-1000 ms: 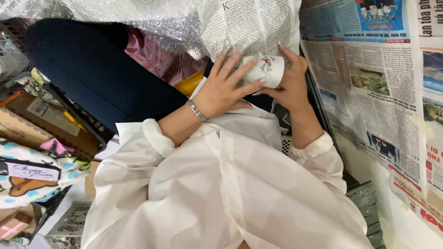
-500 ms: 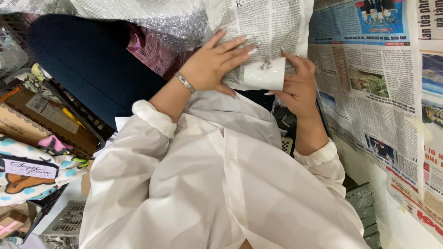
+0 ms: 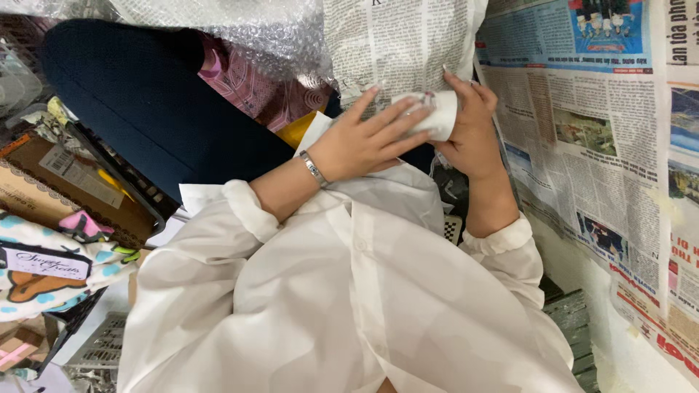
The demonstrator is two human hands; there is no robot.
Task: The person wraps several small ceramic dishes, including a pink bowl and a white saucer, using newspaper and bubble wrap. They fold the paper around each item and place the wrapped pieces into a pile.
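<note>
Left hand (image 3: 368, 138), fingers spread, is laid over a small white cup (image 3: 437, 115) at upper centre; right hand (image 3: 472, 127) is curled behind it. Newspaper sheet (image 3: 393, 44) is best drawn snug.

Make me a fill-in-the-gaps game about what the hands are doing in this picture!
1. Both hands hold a small white ____ with a coloured pattern.
2. The left hand wears a silver ____ at its wrist.
3. The right hand is at the cup's open end, next to sheets of ____ spread on the right.
4. Above the hands lies a sheet of clear bubble ____.

Missing words: cup; bracelet; newspaper; wrap.
</note>
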